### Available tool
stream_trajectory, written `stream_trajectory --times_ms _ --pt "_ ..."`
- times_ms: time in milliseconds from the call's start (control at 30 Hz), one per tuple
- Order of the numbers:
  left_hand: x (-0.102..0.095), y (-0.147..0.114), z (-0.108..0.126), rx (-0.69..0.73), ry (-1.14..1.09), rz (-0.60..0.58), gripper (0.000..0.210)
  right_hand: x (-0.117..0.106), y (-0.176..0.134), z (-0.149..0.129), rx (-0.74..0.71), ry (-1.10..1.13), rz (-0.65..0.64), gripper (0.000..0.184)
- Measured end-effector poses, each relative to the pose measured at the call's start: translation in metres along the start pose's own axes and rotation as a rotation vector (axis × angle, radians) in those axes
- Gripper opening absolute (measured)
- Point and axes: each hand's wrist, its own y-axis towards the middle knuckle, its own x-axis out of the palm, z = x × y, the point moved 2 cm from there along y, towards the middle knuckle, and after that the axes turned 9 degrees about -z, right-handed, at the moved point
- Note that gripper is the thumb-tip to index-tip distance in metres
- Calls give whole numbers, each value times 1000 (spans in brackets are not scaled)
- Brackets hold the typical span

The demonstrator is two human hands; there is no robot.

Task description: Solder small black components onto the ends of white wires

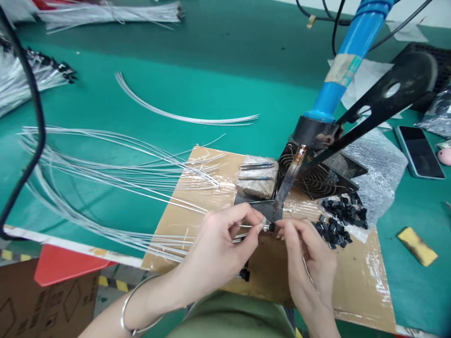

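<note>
A blue-handled soldering iron, clamped in a black stand arm, points down between my hands. My left hand is closed, thumb and forefinger pinching a white wire just behind the small black connector at its end. That connector sits just below the iron's tip; whether they touch I cannot tell. My right hand is closed in a pinch close to the connector, with a thin silvery wire, looking like solder, running through its palm. Loose white wires spread to the left of my left hand.
Brown board lies under my hands on the green table. Beyond them are a grey block with metal rods, and a black fan. Black connectors, bubble wrap, a phone and a yellow sponge lie right.
</note>
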Motion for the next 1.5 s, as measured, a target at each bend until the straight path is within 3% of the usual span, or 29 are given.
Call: stream_trajectory --times_ms 100,233,300,467,600,700,833,967,1067,1167,1267,1400,1433,1500 --pt "0 -10 1 127 141 4 19 0 0 1 -44 45 -98 8" --pt "-6 -29 -7 247 334 40 11 -3 -7 5 -107 75 -229 12" --pt "-13 -38 -18 251 436 131 9 -6 -11 8 -153 78 -275 13" --pt "-37 -52 -53 171 694 489 8 -4 -14 13 -290 18 -294 16" --pt "-51 -49 -69 169 816 572 9 2 -13 13 -356 -24 -276 16" --pt "-64 -40 -72 185 889 555 8 3 -14 15 -362 -30 -280 15" --pt "-80 -19 -71 270 994 428 10 0 -20 20 -308 -28 -301 14" --pt "-86 0 -71 423 1163 280 16 -2 -21 21 -265 3 -285 13" --pt "-88 6 -70 472 1246 241 18 -1 -17 17 -293 9 -293 14" --pt "-90 6 -66 485 1244 237 17 -4 -16 15 -306 14 -268 15" --pt "-92 3 -60 453 1075 272 16 -13 -21 22 -253 72 -201 13" --pt "-92 -3 -57 303 574 337 13 -32 -28 39 -86 268 7 61" --pt "-91 -5 -57 258 472 340 10 -37 -30 43 -15 302 79 68" --pt "-89 -9 -55 183 361 338 5 -48 -31 49 134 288 230 65"
